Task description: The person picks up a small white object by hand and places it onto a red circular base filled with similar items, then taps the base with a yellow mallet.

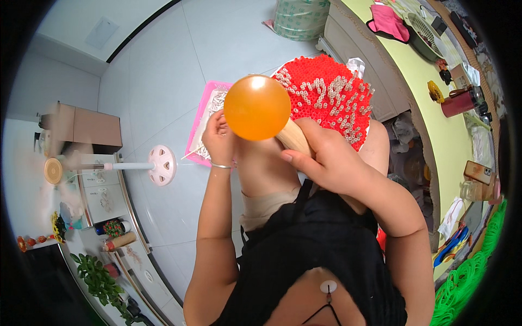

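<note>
My right hand (312, 152) is wrapped round the pale wooden handle of a mallet (257, 107) with a round, glossy orange head. The mallet head hangs between my two hands and covers part of the view behind it. My left hand (217, 127), with a bangle at the wrist, has its fingers curled over a pink tray (194, 127) of short white sticks (217, 102); whatever is in its fingertips is too small to tell. Beside the mallet, against my legs, sits a round red bundle of packed tubes (312, 70). Many pale, clear-looking tubes (326, 95) poke up from it.
On the right runs a yellow-green tabletop (413, 70) with a pink cloth (389, 23), a basket (424, 38), a dark red bottle (459, 103), a phone (478, 171) and green cord (467, 277). A white stand fan (162, 165) is at left. A wrapped drum-shaped roll (300, 19) stands ahead.
</note>
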Demonstrator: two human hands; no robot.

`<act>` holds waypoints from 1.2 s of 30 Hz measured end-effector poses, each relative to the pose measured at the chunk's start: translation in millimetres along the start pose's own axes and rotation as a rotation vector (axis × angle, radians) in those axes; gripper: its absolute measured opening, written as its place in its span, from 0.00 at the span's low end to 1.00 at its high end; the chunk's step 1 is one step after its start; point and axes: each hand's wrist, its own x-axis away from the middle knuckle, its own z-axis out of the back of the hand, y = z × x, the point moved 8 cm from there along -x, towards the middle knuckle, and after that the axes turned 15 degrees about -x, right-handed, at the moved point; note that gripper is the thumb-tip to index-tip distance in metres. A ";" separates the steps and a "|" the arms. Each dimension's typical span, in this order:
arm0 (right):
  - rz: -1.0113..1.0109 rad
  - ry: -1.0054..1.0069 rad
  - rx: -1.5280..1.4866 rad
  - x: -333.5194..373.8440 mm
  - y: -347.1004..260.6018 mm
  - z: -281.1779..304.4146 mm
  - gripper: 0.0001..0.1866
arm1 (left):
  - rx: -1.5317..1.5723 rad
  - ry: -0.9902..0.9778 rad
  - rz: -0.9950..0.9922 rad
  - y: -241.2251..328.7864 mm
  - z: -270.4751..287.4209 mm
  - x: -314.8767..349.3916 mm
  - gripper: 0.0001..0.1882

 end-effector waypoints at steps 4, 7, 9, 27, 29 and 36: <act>-0.182 -0.042 0.228 -22.5 49.6 -2.3 0.21 | -0.788 -0.412 0.115 -153.9 -51.1 0.8 0.09; -0.117 0.088 0.141 -18.5 23.4 11.1 0.20 | -1.012 -0.688 0.066 -204.5 -73.4 28.4 0.10; -0.076 0.128 -0.039 -12.4 8.3 17.1 0.20 | -0.992 -0.676 0.101 -211.5 -73.8 33.2 0.09; -0.369 0.385 -0.682 59.1 81.4 59.0 0.13 | -0.007 -0.091 0.146 -49.6 -14.4 -35.8 0.04; -0.370 0.384 -0.709 58.8 87.7 56.7 0.13 | 0.197 -0.172 0.084 31.6 -24.5 -34.9 0.05; -0.338 0.345 -0.750 58.3 85.3 49.3 0.15 | -0.112 -0.290 -0.277 96.9 -69.6 -14.3 0.06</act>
